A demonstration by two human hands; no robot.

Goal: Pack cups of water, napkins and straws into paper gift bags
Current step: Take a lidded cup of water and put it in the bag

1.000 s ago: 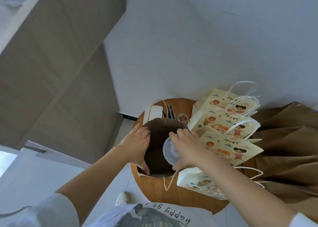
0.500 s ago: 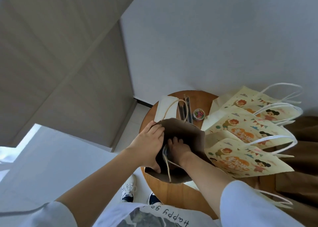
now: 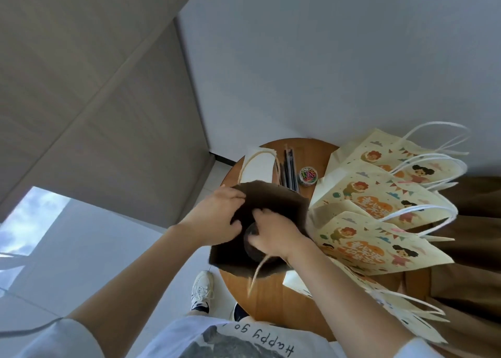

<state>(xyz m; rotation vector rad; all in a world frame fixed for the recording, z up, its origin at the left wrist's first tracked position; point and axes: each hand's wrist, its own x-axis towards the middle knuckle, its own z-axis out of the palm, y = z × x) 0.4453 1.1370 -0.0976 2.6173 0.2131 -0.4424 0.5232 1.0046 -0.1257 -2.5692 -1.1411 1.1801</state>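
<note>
Cup (image 3: 250, 245) of water: clasped from above by right grip (image 3: 273, 231) inside brown bag (image 3: 279, 197), centre frame; bag rim held by left grip (image 3: 217, 219). Needed lowering upright.

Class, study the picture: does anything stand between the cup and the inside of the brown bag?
Nothing visible does. The left hand holds the brown bag open at its mouth, and the right hand grips the cup inside the opening. The near handle hangs over the edge, off the cup.
</note>
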